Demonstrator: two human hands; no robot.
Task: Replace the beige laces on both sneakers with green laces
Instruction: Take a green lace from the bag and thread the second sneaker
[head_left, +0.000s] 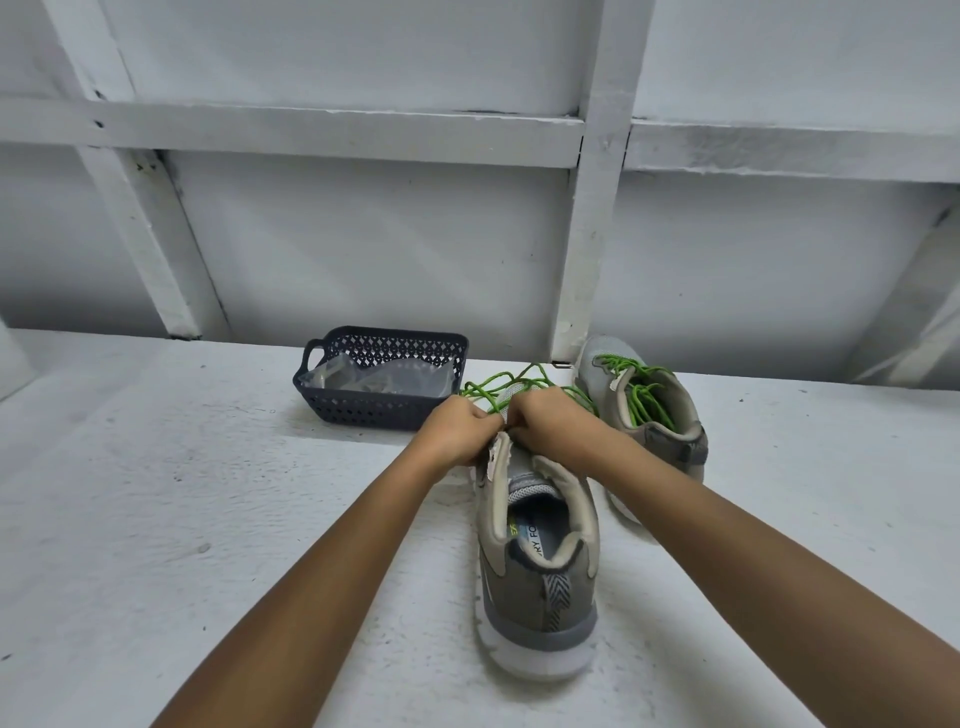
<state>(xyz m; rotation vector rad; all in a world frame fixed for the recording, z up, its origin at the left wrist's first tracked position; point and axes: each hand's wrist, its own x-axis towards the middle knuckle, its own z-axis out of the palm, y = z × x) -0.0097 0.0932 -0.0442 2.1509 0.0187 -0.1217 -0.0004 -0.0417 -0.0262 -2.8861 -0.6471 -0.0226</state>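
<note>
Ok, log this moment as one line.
near shoe: both hands lacing green lace | left hand | right hand | far shoe: green-laced | basket: left

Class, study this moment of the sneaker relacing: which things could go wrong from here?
1. The loose green lace piled past the near grey-and-beige sneaker might tangle.
2. Both hands, left hand and right hand, cover the eyelets, so one could be skipped.
3. Lace ends may snag the dark perforated plastic basket.

Near sneaker (537, 566) lower centre on bench (182, 493); second sneaker (644, 410) behind-right; basket (382, 382) behind-left, apparently holding bags.
</note>
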